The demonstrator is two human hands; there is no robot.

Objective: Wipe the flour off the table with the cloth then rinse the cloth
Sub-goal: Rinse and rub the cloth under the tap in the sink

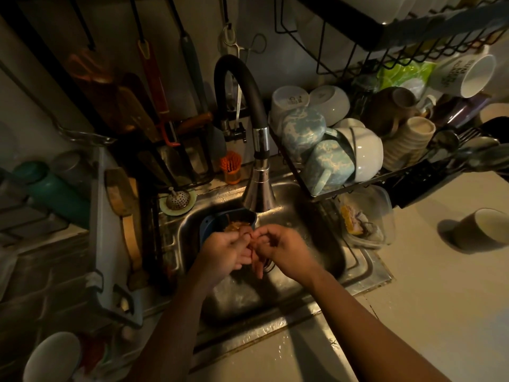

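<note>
My two hands meet over the steel sink, just below the faucet head. A small reddish wad, apparently the cloth, shows between them and is mostly hidden by my fingers. My left hand pinches it from the left, thumb on top. My right hand pinches it from the right with curled fingertips. The light is dim, and I cannot make out any running water.
A blue strainer bowl with orange scraps sits in the sink behind my hands. A dish rack full of cups and bowls stands at the right. A plastic container lies below it. A cup stands on the pale counter.
</note>
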